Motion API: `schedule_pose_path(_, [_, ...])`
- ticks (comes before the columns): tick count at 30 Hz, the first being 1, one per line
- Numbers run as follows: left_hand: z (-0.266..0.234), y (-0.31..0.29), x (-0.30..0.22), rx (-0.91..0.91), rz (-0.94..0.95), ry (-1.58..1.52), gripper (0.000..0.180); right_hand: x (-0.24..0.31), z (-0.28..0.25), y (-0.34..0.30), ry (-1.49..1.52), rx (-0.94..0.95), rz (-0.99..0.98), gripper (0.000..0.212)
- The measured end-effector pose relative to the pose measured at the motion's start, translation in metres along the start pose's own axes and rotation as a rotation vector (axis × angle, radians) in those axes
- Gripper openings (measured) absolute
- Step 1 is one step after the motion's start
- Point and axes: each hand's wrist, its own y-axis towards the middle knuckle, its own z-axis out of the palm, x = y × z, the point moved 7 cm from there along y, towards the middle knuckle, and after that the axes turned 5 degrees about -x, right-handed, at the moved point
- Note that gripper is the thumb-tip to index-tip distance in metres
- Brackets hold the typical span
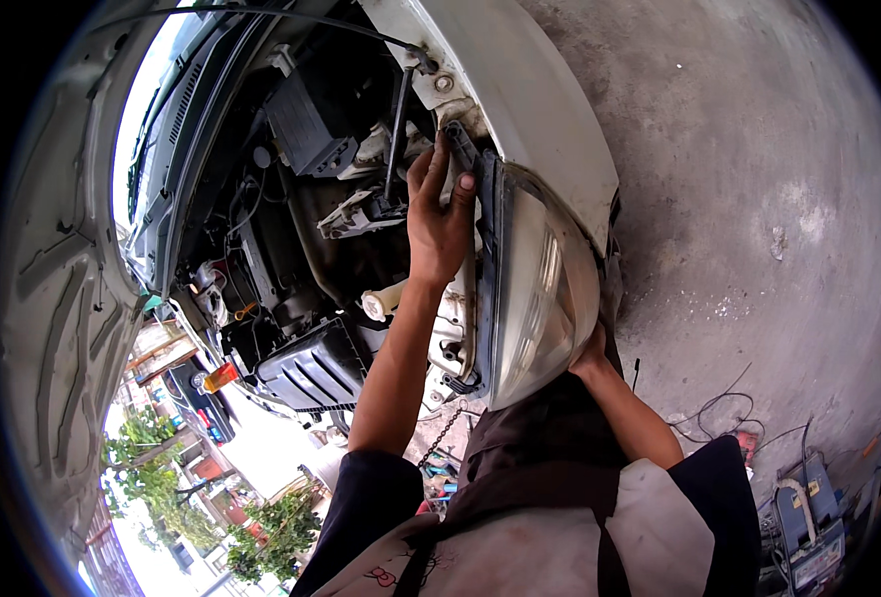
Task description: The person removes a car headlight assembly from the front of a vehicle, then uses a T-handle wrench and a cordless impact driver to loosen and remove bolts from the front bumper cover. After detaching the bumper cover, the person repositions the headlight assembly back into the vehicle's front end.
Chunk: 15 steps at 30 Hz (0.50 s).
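headlight assembly point(540, 289) is gripped at its far top edge by the left hand point(439, 214); right hand point(590, 350) is mostly hidden below, finger state undeterminable.

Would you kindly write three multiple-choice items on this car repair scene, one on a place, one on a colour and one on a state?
1. Where is the left hand?
A. on the top rear edge of the headlight unit
B. on the concrete floor
C. on the black battery

2. What colour is the car's fender?
A. red
B. white
C. blue

3. What state is the hood in?
A. shut
B. removed and lying on the floor
C. raised open

Answers:
1 A, the fingers grip the unit's dark rear housing beside the engine bay.
2 B, the panel above the lens is white.
3 C, the engine bay is exposed, while the right hand supports the lens from below.
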Motion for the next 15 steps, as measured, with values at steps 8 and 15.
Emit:
schedule_pose_path(8, [0.0,0.004,-0.006,0.091,0.036,-0.052,0.078,-0.002,-0.007,0.011,-0.049,-0.031,0.013,0.049])
schedule_pose_path(15, [0.005,0.004,-0.01,0.097,0.057,-0.036,0.092,-0.003,0.001,0.008,0.049,-0.015,0.082,0.048])
